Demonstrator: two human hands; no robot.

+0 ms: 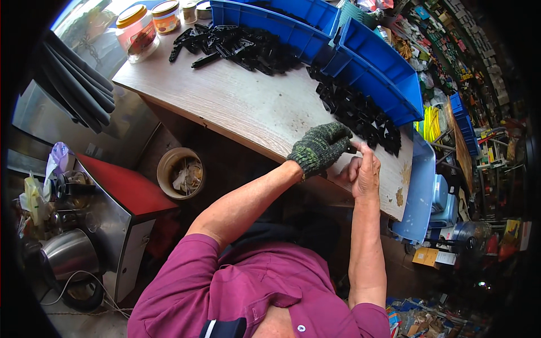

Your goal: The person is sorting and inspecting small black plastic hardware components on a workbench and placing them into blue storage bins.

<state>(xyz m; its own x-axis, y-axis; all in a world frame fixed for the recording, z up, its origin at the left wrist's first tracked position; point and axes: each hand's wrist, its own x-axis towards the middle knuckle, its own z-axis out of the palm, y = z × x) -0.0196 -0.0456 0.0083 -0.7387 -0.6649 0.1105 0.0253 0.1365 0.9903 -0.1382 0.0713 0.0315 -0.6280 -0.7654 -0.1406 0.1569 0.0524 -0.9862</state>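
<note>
My left hand (321,149), in a dark green knitted glove, is closed near the front edge of the table (253,98). A small black plastic part (352,148) shows at its fingertips, mostly hidden by the glove. Bare and with curled fingers, my right hand (365,172) meets the left and pinches at this same part. Just beyond both hands lies a pile of small black plastic parts (360,110). A second pile, of longer black plastic parts (239,48), is spread farther back on the left.
Blue plastic bins (372,73) line the table's far side. Lidded jars (137,34) stand at the back left corner. Below on the left are a bucket with scraps (181,173), a red-topped cabinet (121,183) and a metal kettle (70,254). A light blue tub (416,194) adjoins the right end.
</note>
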